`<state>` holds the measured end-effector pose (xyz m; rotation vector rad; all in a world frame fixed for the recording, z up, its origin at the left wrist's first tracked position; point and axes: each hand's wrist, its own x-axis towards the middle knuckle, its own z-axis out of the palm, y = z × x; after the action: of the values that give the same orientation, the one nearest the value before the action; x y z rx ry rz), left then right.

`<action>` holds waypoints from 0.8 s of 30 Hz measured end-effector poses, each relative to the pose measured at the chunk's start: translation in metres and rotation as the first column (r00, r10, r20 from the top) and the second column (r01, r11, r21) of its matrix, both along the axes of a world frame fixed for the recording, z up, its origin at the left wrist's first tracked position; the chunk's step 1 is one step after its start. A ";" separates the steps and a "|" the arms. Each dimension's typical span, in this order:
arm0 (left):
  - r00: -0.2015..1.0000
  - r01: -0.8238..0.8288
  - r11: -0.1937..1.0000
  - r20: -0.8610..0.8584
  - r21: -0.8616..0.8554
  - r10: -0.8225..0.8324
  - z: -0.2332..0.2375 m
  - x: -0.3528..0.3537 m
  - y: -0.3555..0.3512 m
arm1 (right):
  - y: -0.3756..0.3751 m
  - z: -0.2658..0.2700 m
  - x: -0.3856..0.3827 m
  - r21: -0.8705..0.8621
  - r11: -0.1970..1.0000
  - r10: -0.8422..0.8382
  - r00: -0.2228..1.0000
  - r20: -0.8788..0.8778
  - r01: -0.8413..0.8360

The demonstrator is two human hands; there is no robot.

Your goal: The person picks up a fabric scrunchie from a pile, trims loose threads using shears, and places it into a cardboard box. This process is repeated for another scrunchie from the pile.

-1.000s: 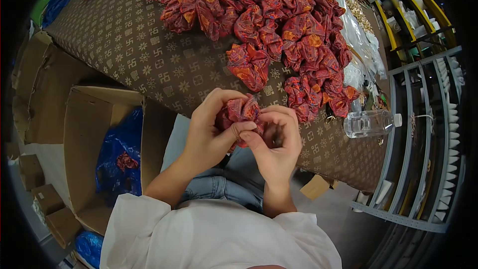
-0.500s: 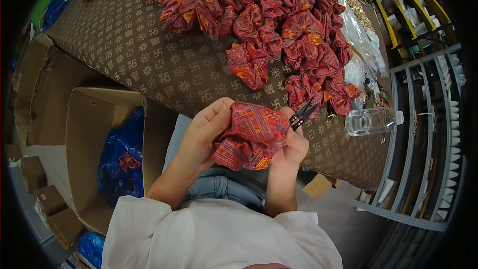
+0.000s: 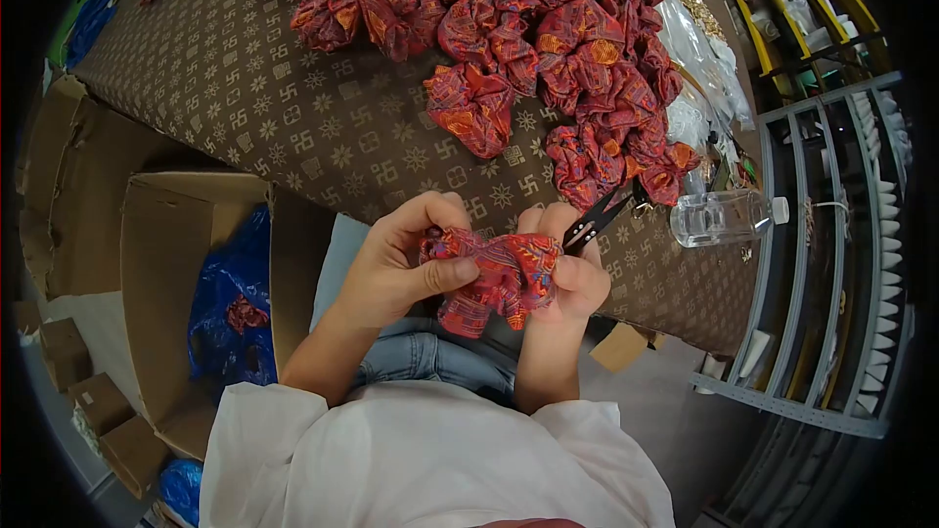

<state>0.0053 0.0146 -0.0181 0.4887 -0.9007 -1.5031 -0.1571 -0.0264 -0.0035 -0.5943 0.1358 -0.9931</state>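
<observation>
Left hand [image 3: 391, 269] and right hand [image 3: 579, 284] pinch one red cloth [image 3: 499, 279] between them, fingers nearly closed; right also holds snips [image 3: 583, 232]. Similar pieces [image 3: 587, 34] heap the tabletop [image 3: 342, 117]. Finished or pending, I can't tell.

No readable text, numbers or labels

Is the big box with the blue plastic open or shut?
Open. You can see right into the cardboard box, where the blue plastic shows, with a crumpled red cloth on it.
</observation>
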 end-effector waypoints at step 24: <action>0.934 0.022 0.993 0.358 -0.116 0.021 0.026 0.002 -0.005 | 0.002 0.010 0.000 -0.118 0.984 -0.170 0.917 -0.361 0.136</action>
<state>0.0078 0.0100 0.0081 0.6900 -1.2669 -1.3727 -0.1567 -0.0246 0.0067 -0.8620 0.4812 -1.0342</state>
